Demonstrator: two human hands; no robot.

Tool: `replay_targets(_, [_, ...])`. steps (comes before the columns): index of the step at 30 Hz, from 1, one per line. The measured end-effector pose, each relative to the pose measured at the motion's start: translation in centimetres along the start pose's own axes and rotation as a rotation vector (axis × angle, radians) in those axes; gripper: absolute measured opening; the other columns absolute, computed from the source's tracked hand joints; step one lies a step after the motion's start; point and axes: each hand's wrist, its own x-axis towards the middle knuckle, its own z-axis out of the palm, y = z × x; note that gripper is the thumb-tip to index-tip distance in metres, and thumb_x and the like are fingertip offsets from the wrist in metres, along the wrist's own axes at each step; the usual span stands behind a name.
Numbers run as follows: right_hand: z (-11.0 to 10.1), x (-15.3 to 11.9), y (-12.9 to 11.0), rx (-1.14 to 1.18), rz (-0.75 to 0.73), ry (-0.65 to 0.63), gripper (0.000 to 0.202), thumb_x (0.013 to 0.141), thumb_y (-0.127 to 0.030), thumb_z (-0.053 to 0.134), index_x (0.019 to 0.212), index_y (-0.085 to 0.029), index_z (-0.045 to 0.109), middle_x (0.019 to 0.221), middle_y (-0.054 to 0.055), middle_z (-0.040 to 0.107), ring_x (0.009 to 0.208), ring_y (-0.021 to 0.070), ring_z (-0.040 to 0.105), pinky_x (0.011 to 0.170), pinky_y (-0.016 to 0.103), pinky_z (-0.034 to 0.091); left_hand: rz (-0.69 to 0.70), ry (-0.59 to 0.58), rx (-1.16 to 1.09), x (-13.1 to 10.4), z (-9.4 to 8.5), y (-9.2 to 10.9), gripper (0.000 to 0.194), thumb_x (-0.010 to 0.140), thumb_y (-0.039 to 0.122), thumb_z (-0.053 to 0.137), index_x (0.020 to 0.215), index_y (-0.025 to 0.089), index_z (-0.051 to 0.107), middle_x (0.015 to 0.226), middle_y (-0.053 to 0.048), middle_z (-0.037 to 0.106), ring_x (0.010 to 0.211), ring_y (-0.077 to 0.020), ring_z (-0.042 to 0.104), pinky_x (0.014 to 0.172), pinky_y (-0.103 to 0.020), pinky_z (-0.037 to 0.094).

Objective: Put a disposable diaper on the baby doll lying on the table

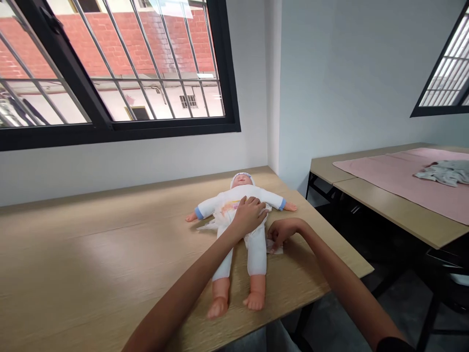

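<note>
A baby doll (257, 252) in a white outfit with blue cuffs lies on its back on the wooden table (110, 254), its head toward the wall. Around its waist is a thin whitish diaper (224, 210) with coloured print, one edge spread out at the left. My left hand (249, 214) rests on the front of the diaper, palm down with its fingers apart. Beside the doll's hip at the right, my right hand (284, 231) is bent with curled fingers touching a small pale piece (275, 248) on the table; its exact grip is unclear.
The table's right edge runs close beyond my right hand. Another table (388, 203) stands to the right, with a pink cloth (399, 181) and a crumpled grey garment (445, 172) on it. A barred window (157, 128) is in the wall behind.
</note>
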Motion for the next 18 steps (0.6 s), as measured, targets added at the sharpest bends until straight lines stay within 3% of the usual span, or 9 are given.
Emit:
replay_targets(4, [-0.5,0.1,0.1,0.049,-0.106,0.125,0.017,0.064,-0.032,0.074,0.063,-0.016,0.068,0.056,-0.003,0.059,0.051,0.0096,0.046,0.051,0.021,0.034,0.030,0.016,-0.010,-0.4,0.8,-0.3,0.030,0.095,0.032,0.040,0.089,0.018,0.066,0.096,-0.009,0.065,0.102,-0.0251,0.054,0.099,-0.047,0.033])
replay_targets(9, [-1.6,0.0,1.1,0.485,-0.102,0.373,0.018,0.078,-0.032,0.063,0.072,-0.015,0.063,0.076,0.001,0.061,0.067,0.0110,0.055,0.062,0.022,0.046,0.019,0.049,0.049,-0.8,1.1,-0.4,0.032,0.097,0.036,0.039,0.090,0.018,0.065,0.099,-0.008,0.067,0.105,-0.0234,0.055,0.102,-0.046,0.033])
replay_targets(14, [-1.2,0.8,1.2,0.720,0.020,0.520,0.015,0.078,-0.028,0.060,0.071,-0.015,0.059,0.067,0.002,0.060,0.058,0.0114,0.056,0.055,0.022,0.046,0.025,0.070,0.055,-0.8,1.4,-0.2,0.034,0.094,0.046,0.046,0.092,0.019,0.066,0.100,-0.008,0.067,0.106,-0.0243,0.056,0.105,-0.048,0.031])
replay_targets(18, [-0.9,1.3,1.3,0.765,-0.038,0.620,0.012,0.077,-0.027,0.060,0.074,-0.015,0.058,0.068,0.002,0.063,0.060,0.0103,0.057,0.053,0.019,0.042,0.003,0.042,0.033,-0.8,1.2,-0.1,0.028,0.091,0.042,0.052,0.094,0.018,0.067,0.100,-0.008,0.067,0.105,-0.0245,0.057,0.104,-0.046,0.033])
